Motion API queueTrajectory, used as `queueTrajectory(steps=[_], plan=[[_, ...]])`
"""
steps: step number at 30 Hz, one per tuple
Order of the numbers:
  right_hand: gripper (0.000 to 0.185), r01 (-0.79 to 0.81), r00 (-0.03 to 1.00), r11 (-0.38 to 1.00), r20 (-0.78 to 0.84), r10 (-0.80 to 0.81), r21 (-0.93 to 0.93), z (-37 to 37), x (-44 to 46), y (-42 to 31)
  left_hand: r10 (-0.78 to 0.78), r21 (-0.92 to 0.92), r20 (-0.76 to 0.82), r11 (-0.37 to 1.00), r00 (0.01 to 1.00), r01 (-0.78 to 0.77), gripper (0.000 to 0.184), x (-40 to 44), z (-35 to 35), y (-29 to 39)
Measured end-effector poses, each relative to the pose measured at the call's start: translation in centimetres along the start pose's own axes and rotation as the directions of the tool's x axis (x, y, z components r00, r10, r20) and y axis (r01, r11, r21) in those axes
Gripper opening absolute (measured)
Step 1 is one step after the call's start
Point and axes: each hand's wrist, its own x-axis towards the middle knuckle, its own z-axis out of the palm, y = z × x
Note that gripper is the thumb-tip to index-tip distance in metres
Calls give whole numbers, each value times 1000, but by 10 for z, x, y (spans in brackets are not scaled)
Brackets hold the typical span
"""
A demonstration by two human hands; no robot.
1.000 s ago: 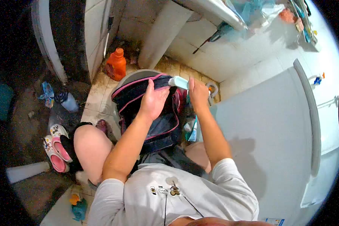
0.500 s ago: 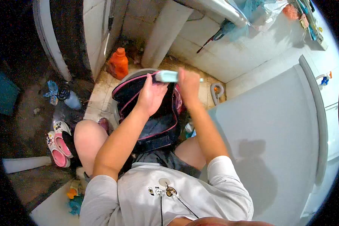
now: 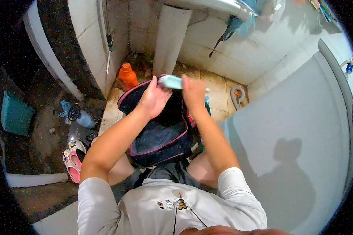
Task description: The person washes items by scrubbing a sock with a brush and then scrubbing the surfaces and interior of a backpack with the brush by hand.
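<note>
A black bag with pink trim (image 3: 159, 137) gapes between my knees, its dark inside showing. My left hand (image 3: 155, 101) grips the raised far edge of this bag, thumb up. In my right hand (image 3: 194, 91) is a pale mint scrubbing brush (image 3: 171, 82), its head against the edge beside my left fingers. The brush and right fingers are slightly blurred by motion. What my left fingertips do behind the cloth is hidden.
An orange bottle (image 3: 127, 76) stands beyond the bag by a white pillar (image 3: 171, 41). To the right rises a grey panel (image 3: 278, 129). White-and-pink clogs (image 3: 72, 160), a pump bottle (image 3: 84, 118) and a teal bin (image 3: 17, 113) are at left. A grey hose (image 3: 237, 98) lies on the tiles.
The brush and right hand have shifted slightly left and down. My left hand keeps its hold on the bag. The camera view has shifted, and the bag's opening looks wider.
</note>
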Motion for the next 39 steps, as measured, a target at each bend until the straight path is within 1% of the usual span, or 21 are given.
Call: queueTrajectory(steps=[1, 3, 5, 7, 9, 10, 11, 13, 14, 17, 18, 19, 21, 23, 24, 29, 31, 32, 35, 37, 39], plan=[[11, -7, 997, 972, -77, 26, 233, -15, 5, -11, -5, -4, 2, 1000, 1000, 5, 64, 2, -2, -1], [13, 23, 999, 1000, 31, -23, -5, 9, 3, 9, -19, -25, 32, 999, 999, 19, 62, 3, -9, 2], [32, -100, 992, 993, 82, 94, 61, 17, -6, 33, -31, 10, 27, 999, 999, 31, 61, 3, -13, 6], [33, -205, 973, 963, 147, 180, 175, 20, -5, 31, -32, 32, 87, 999, 996, 29, 60, 7, -15, 6], [39, -15, 1000, 997, 13, 14, 80, 30, 1, 12, -21, -7, 68, 1000, 997, 22, 59, 10, -14, 4], [39, -14, 986, 962, -156, 58, 272, 25, 2, 1, -11, -37, 46, 999, 999, 13, 59, 10, -13, 4], [39, -23, 986, 962, -152, 66, 273, 26, 1, 7, -20, -35, 44, 999, 999, 21, 59, 8, -12, 5], [37, -48, 995, 995, 86, 40, 93, 29, -3, 28, -73, -58, 20, 996, 997, 74, 55, 2, -13, 10], [39, -208, 969, 970, 160, 187, 127, 33, -7, 35, -69, -60, 21, 996, 997, 70, 55, 2, -14, 10], [32, -133, 971, 989, 205, 119, 56, 22, -2, 19, -18, -16, 109, 1000, 994, 20, 51, 7, -20, 6], [20, -204, 976, 945, 130, 176, 257, 26, -1, 7, -47, -28, 39, 998, 998, 48, 50, 6, -19, 8], [19, -81, 992, 932, -67, 111, 352, 3, 4, -9, -49, -30, 41, 998, 998, 50, 50, 5, -18, 7], [19, -8, 998, 984, -54, 18, 178, 27, -2, 10, -65, -42, -15, 997, 998, 65, 49, 1, -19, 7], [37, -156, 988, 973, 47, 150, 168, 34, -11, 30, -68, -38, 40, 997, 997, 69, 45, -2, -16, 10], [29, -243, 968, 925, 136, 211, 293, 27, -11, 32, -64, -35, 63, 997, 996, 66, 43, -1, -19, 9], [28, -52, 994, 934, -69, 81, 352, 31, -8, 8, -28, -85, 187, 995, 982, 45, 35, 4, -33, 2], [33, -38, 997, 997, 72, 33, 60, 34, -11, 25, -82, -62, 144, 994, 986, 92, 35, -3, -27, 6], [42, -133, 971, 991, 205, 125, 28, 29, -13, 33, -94, -23, 122, 995, 988, 98, 35, -4, -21, 7], [42, -175, 964, 982, 213, 156, 74, 27, -16, 29, -89, 1, 124, 996, 988, 90, 35, 3, -32, 3], [23, -82, 996, 963, 63, 68, 255, 17, -8, 7, -59, 39, 141, 998, 988, 54, 36, 4, -32, 3], [20, -57, 996, 968, 80, 38, 244, 20, -9, 14, -47, 72, 162, 997, 986, 36, 37, 2, -29, 1]])
